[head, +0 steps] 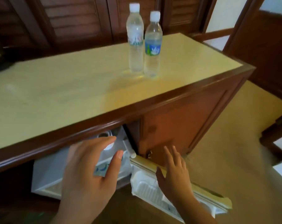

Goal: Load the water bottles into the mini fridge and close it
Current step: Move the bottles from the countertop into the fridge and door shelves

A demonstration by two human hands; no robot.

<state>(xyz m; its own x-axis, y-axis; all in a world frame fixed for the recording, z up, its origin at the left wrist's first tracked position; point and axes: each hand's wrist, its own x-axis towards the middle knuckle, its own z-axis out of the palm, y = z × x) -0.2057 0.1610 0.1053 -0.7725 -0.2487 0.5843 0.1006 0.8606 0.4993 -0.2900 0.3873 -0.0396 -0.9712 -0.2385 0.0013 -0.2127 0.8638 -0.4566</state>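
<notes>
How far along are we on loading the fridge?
Partly done, it seems. The mini fridge is open, and the left hand grips a water bottle at its opening. The right hand rests open on the fridge door's top edge. Two bottles remain upright on the cabinet top; then the door needs closing.

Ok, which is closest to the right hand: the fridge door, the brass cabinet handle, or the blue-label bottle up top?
Counting outward from the right hand in the head view:
1. Fridge door: right under the hand, whose straight fingers lie over its top edge.
2. Brass cabinet handle: just left of the fingertips, on the wooden door.
3. Blue-label bottle: far up on the cabinet top, beside another bottle.
</notes>
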